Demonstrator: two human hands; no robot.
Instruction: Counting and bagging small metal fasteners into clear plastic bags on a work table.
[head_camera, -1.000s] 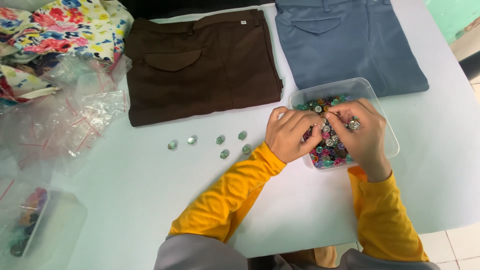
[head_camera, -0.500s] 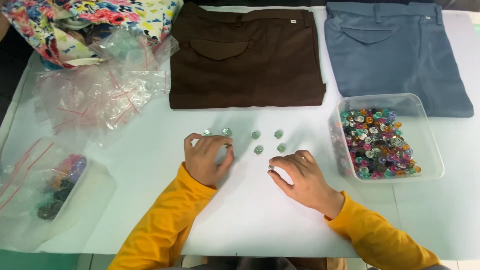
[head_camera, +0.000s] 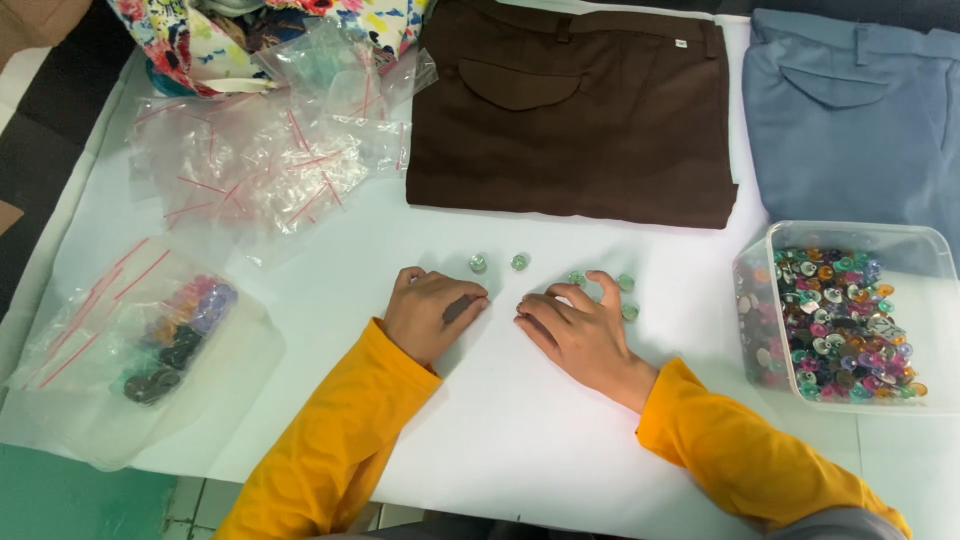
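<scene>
Several small pale green buttons (head_camera: 519, 261) lie in a loose row on the white table (head_camera: 520, 440). My left hand (head_camera: 430, 315) rests on the table just below the two left ones, its fingers curled in against the thumb. My right hand (head_camera: 580, 330) lies flat beside it with fingers spread, the fingertips among the right-hand buttons (head_camera: 627, 284). Both arms are in orange sleeves. A clear plastic tub (head_camera: 850, 230) full of mixed coloured buttons stands to the right of my right hand.
Folded brown trousers (head_camera: 570, 110) and folded blue trousers (head_camera: 850, 110) lie at the back. A heap of small clear zip bags (head_camera: 250, 170) and floral fabric (head_camera: 200, 30) sit at back left. A bag of dark buttons (head_camera: 170, 340) lies at front left.
Both hands left the button tub and came to the row of green buttons on the table. In the last half second they drew closer together.
</scene>
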